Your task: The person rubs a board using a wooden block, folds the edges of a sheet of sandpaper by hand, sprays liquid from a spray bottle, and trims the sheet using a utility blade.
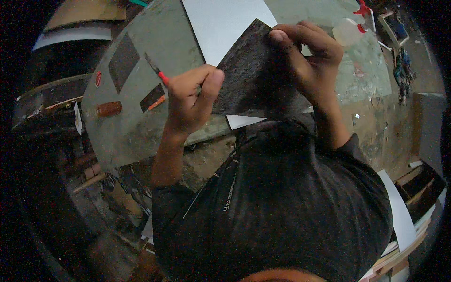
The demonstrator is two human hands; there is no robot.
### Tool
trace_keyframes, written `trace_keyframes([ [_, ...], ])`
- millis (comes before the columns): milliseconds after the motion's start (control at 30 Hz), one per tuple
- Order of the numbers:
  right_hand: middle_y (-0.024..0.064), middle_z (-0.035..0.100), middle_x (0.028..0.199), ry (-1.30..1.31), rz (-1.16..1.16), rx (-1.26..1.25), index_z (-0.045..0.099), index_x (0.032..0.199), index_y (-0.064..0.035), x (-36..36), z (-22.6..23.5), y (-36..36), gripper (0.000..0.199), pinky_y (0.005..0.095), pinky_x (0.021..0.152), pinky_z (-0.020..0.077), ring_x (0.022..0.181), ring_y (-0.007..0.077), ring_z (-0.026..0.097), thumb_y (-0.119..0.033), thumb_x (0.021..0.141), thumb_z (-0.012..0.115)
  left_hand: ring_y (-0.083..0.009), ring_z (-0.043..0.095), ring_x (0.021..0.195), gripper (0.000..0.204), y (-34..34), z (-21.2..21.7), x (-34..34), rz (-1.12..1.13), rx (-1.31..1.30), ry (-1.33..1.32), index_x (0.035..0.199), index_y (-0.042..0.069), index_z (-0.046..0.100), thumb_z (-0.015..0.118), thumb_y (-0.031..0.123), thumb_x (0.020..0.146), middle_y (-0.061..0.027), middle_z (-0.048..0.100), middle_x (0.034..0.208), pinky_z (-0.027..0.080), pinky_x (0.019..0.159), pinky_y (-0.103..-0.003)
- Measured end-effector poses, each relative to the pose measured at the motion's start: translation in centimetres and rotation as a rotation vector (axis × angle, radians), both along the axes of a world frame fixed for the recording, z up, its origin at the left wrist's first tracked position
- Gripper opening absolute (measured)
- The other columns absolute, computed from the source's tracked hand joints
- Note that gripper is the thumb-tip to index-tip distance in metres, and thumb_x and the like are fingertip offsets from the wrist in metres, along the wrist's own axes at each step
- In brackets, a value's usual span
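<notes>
Both my hands hold up a dark brown, rough-textured sheet (256, 70) in front of my chest. My left hand (190, 96) pinches its left edge between thumb and fingers. At the upper right corner, my right hand (312, 56) grips it with the thumb on the near face. Behind the sheet a white board (221, 28) lies on the table, with another white corner (244, 121) showing below the sheet. Just left of my left hand is a slim tool (156, 68) with a red part; its kind is hard to tell.
On the greenish tabletop (131, 136) lie a dark flat piece (124, 61), a smaller dark piece (151, 98) with an orange-handled tool (156, 103), and a reddish-brown block (109, 109). A translucent red-capped bottle (346, 32) is at the far right. White panels (397, 209) lean at lower right.
</notes>
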State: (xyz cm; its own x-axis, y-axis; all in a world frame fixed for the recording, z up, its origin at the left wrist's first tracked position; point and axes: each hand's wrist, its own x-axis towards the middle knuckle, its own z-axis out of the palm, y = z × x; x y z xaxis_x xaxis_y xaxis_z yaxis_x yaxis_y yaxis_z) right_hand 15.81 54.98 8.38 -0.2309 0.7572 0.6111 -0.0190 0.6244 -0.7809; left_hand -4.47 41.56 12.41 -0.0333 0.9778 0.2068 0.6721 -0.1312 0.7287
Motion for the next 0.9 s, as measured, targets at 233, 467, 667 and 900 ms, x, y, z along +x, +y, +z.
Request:
trace_keyframes([
  [233, 0.0080, 0.069, 0.071, 0.011, -0.059, -0.044, 0.077, 0.088, -0.0030, 0.1, -0.1, 0.4, 0.012, 0.0266, 0.058, 0.0469, 0.063, 0.0135, 0.064, -0.015, 0.086, 0.078, -0.0205, 0.065, 0.068, 0.017, 0.1, -0.2, 0.4, 0.027, 0.047, 0.064, 0.098, -0.007, 0.066, 0.059, 0.008, 0.095, -0.0165, 0.065, 0.078, 0.049, 0.064, -0.034],
  [467, 0.0040, 0.068, 0.074, -0.057, -0.072, -0.115, 0.075, 0.092, 0.0016, -0.3, 0.0, 0.0, 0.016, 0.0243, 0.067, 0.0461, 0.072, 0.0088, 0.060, -0.014, 0.089, 0.077, -0.0202, 0.063, 0.064, 0.019, -0.2, 1.1, 1.3, 0.084, -0.032, 0.051, 0.099, -0.005, 0.067, 0.058, 0.011, 0.097, -0.0167, 0.065, 0.075, 0.047, 0.061, -0.034],
  [667, 0.0044, 0.072, 0.080, 0.056, -0.106, -0.207, 0.076, 0.094, 0.0012, -0.3, -1.8, 0.7, 0.014, 0.0223, 0.067, 0.0471, 0.073, 0.0086, 0.063, -0.012, 0.089, 0.077, -0.0241, 0.064, 0.065, 0.021, 0.2, -0.6, 1.3, 0.124, -0.013, 0.073, 0.103, -0.004, 0.068, 0.062, 0.015, 0.098, -0.0184, 0.066, 0.077, 0.048, 0.062, -0.035],
  [900, 0.0039, 0.072, 0.080, 0.020, -0.039, -0.143, 0.076, 0.095, 0.0009, -2.1, -2.5, 1.6, 0.015, 0.0223, 0.069, 0.0482, 0.075, 0.0088, 0.064, -0.013, 0.089, 0.077, -0.0236, 0.070, 0.083, 0.028, -0.7, -0.9, -0.6, 0.065, -0.038, 0.038, 0.118, -0.006, 0.064, 0.062, 0.013, 0.097, -0.0203, 0.070, 0.097, 0.054, 0.073, -0.034],
])
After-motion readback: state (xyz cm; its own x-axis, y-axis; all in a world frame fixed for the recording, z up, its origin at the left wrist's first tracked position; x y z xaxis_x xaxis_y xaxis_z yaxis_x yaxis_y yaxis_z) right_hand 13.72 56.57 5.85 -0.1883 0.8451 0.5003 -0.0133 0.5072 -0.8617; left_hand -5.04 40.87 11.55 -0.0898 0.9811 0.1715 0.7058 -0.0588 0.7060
